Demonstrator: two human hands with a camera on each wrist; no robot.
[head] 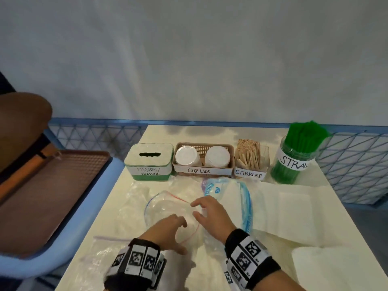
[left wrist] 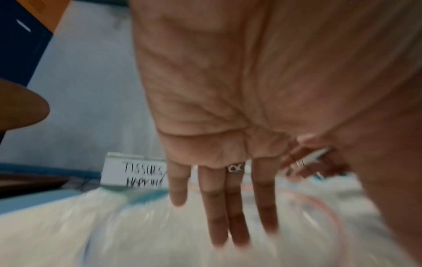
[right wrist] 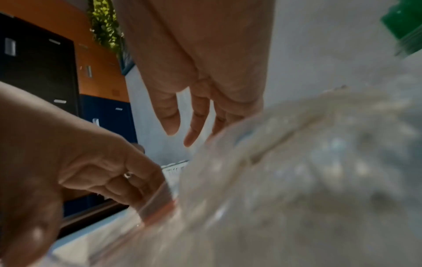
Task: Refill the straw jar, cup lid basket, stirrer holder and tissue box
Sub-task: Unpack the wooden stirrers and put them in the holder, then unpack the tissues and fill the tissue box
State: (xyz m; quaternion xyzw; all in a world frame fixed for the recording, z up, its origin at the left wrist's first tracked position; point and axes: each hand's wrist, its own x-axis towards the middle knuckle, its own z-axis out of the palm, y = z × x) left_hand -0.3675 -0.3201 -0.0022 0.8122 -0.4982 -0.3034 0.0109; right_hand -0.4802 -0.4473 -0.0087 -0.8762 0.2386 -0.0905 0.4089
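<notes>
You are spreading both hands, left (head: 168, 229) and right (head: 212, 213), fingers loose (gripping nothing), over the bag (head: 168, 208) between them, seemingly to flatten it.

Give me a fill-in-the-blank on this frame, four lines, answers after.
1. The straws in the straw jar are ____.
2. The basket label reads CUP ____.
3. The stirrer holder stands between the basket and the ____.
4. The tissue box is at the row's ____ end.

Answers: green; LIDS; straw jar; left
</notes>
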